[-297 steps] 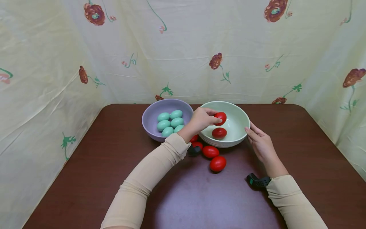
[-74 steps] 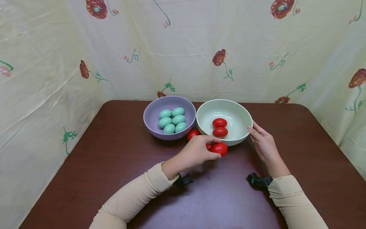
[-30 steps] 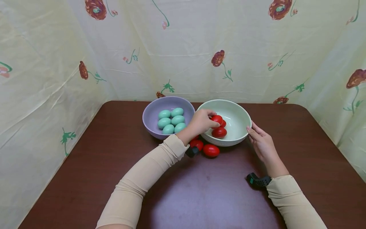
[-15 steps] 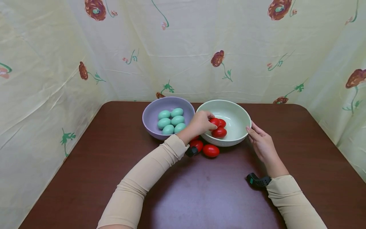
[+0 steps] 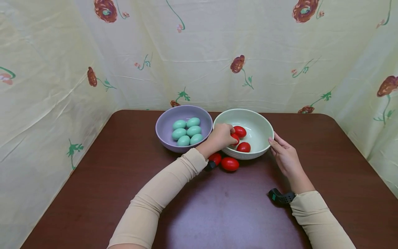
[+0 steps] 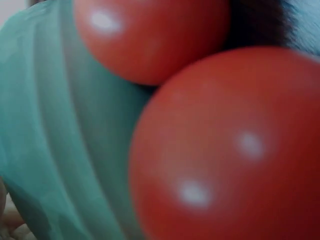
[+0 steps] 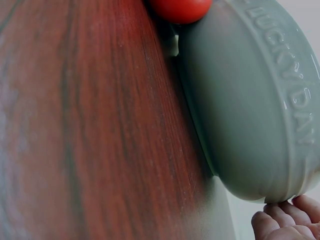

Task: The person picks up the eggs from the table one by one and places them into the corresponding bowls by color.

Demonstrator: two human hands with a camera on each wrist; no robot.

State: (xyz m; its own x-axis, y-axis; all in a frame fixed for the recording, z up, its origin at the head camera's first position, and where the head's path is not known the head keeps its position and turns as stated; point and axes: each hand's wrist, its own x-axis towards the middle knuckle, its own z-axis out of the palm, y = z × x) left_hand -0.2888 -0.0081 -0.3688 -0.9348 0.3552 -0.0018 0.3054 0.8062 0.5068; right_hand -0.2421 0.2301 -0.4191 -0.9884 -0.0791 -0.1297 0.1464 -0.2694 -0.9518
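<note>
My left hand [image 5: 220,137] reaches over the near-left rim of the pale green bowl [image 5: 262,139] and pinches a red egg [image 5: 235,139] inside it. Two other red eggs lie in that bowl, one egg [image 5: 240,131] farther back and one egg [image 5: 244,147] nearer. On the right, my right hand [image 5: 286,155] grips the bowl's rim between thumb and fingers. In the right wrist view, its fingers [image 7: 287,220] show at the bowl's raised-lettered side [image 7: 235,100]. Outside the bowl, red eggs [image 6: 225,150] fill much of the left wrist view.
A purple bowl [image 5: 161,133] holding several mint-green eggs [image 5: 194,130] stands left of the green one. On the brown table [image 5: 236,211], a red egg [image 5: 230,164] lies before the green bowl, and another egg [image 5: 215,158] is partly hidden by my left wrist. A floral cloth [image 5: 199,69] hangs behind.
Since the oldest frame, two eggs have been let go in the green bowl. Lately the left hand has lowered a third inside it, and the nearer egg has shifted right. The right hand stays put.
</note>
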